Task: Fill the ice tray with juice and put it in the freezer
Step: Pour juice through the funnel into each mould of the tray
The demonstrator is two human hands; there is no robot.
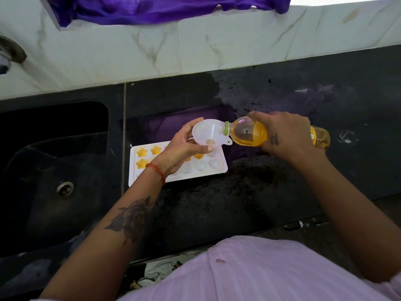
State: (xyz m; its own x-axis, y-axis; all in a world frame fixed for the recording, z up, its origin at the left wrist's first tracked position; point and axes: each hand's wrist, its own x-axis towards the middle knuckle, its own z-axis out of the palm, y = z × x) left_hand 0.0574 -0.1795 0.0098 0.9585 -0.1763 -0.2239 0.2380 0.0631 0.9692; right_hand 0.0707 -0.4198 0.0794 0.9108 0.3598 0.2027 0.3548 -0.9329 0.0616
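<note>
**Juice bottle tipped into funnel above the ice tray**

Near the middle of the frame, the left hand [184, 146] is closed around a white funnel [209, 135], holding it over the white ice tray [217, 168]. The right hand [288, 137] is clamped on a clear juice bottle [247, 134] lying almost on its side, its open neck resting at the funnel's rim. Orange juice fills the lower side of the bottle. The tray sits flat on the dark bench [217, 203], just right of the black sink [54, 159] at the frame's left. Several star-shaped cells at the tray's left end hold orange juice; the heart-shaped cells toward its right end look pale. A purple cloth [152, 9] hangs along the top.
</note>
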